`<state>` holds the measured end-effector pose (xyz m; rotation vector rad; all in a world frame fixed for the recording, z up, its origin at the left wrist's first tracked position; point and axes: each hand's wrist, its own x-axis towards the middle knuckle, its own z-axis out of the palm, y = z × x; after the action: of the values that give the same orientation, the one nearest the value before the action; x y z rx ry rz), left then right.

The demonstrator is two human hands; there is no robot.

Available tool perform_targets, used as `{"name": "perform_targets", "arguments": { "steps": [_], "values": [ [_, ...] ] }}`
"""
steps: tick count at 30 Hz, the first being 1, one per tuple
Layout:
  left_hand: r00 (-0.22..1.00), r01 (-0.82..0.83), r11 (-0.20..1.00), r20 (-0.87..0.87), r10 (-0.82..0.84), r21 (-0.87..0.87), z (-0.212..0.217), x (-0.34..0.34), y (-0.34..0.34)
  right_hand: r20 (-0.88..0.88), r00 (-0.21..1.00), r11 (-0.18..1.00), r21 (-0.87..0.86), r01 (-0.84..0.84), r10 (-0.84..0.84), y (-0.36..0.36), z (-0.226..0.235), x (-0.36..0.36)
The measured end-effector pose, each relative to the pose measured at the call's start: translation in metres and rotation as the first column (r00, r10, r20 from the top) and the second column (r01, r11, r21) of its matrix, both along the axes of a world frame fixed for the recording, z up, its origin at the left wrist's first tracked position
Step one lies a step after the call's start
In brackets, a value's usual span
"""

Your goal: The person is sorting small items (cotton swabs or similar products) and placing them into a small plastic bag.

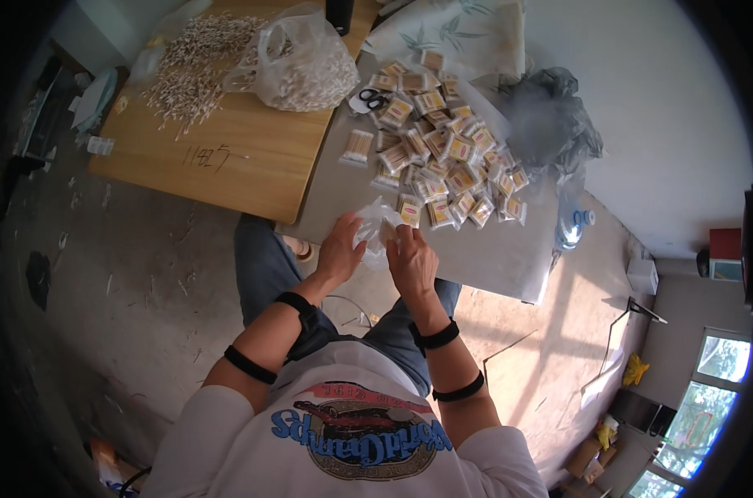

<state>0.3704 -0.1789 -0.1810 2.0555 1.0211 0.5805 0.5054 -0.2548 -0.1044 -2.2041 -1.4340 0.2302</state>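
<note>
Thumb and fingers of my left hand (pixel 341 251) are closed on the side of a thin clear plastic bag (pixel 371 222), held up at the table's near edge. My right hand (pixel 414 263) is bent over the bag's other side, its fingers pinched on a small tan packet of cotton swabs, mostly hidden by the fingers and film. Just beyond my hands lies a pile of small clear packets of cotton swabs (pixel 437 148), many with yellow and red labels. One packet (pixel 409 211) rests right behind my right fingers.
Loose cotton swabs (pixel 195 70) and a plastic bag full of them (pixel 314 70) cover the back of the wooden table (pixel 252 174). Black-handled scissors (pixel 371 99) lie beside the pile on the grey table (pixel 484 257). A dark plastic bag (pixel 546 116) and water bottle (pixel 574 230) stand right.
</note>
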Motion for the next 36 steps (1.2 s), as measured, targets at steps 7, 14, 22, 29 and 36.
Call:
{"name": "perform_targets", "arguments": {
  "steps": [7,14,22,29,36],
  "values": [
    [0.997,0.023,0.999,-0.067,-0.026,-0.039,0.009,0.013,-0.013,0.006,1.0,0.998,-0.056,0.007,-0.007,0.015,-0.052,-0.006],
    [0.997,0.074,0.993,-0.004,-0.074,-0.092,0.012,0.002,-0.006,-0.524,0.852,0.989,-0.12,-0.082,0.006,0.007,-0.051,0.006],
    [0.987,0.16,0.971,0.026,-0.158,-0.177,0.02,0.007,-0.009,-0.039,0.968,0.917,-0.316,-0.246,0.246,0.015,-0.067,0.008],
    [0.998,0.06,0.996,0.003,-0.06,-0.073,0.014,0.001,-0.011,0.058,0.974,0.969,-0.126,-0.212,0.221,0.012,-0.077,-0.003],
    [0.999,0.047,0.995,0.011,-0.046,-0.092,0.014,-0.001,-0.001,0.079,0.933,0.932,-0.115,-0.343,0.352,-0.001,-0.078,-0.006]
  ]
}}
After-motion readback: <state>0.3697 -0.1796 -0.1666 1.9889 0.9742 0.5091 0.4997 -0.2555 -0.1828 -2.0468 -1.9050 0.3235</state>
